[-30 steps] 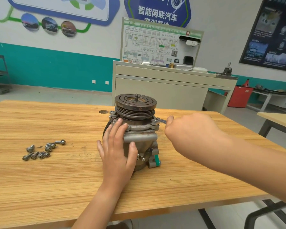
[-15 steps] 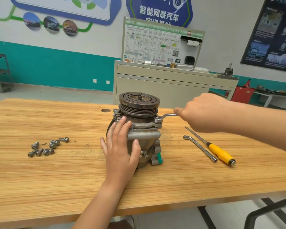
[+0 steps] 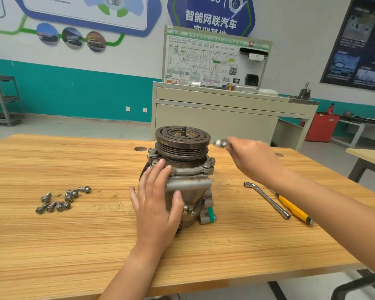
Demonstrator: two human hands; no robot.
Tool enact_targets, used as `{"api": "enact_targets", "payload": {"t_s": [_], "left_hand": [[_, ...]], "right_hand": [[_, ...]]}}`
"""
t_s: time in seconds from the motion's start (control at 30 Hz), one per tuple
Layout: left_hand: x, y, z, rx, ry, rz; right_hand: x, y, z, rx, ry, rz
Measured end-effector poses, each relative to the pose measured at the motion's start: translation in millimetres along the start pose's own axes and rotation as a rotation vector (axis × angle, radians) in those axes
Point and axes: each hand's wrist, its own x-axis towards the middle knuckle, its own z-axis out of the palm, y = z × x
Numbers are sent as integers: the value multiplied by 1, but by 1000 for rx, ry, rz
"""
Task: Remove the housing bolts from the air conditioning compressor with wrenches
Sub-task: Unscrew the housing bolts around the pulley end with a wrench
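Upright mid-frame on tabletop [image 3: 95, 245]: compressor [image 3: 188, 182], braced by left hand [image 3: 156, 200], fingers flat against housing. Right hand [image 3: 251, 159] clamped on blurred wrench [image 3: 221, 144], clear of flange. Probably well along: loose bolts [image 3: 61, 200] lower left, flange bolt [image 3: 208, 164] still seated.

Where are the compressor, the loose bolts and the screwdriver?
compressor [image 3: 188, 185]: head view, on its grey housing below the pulley.
bolts [image 3: 69, 197]: head view, on one bolt in the pile.
screwdriver [image 3: 290, 207]: head view, on its yellow handle.
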Motion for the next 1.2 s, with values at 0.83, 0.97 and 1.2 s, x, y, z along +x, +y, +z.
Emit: {"api": "enact_targets", "payload": {"t_s": [0.83, 0.97, 1.2], "left_hand": [[-1, 1, 0, -1, -2, -16], [0, 2, 1, -9, 5, -16], [-1, 2, 1, -1, 14, -8]], "right_hand": [[-44, -40, -67, -241, -255, 59], [-40, -38, -70, -264, -288, 62], [-38, -49, -81, -319, -350, 15]]}}
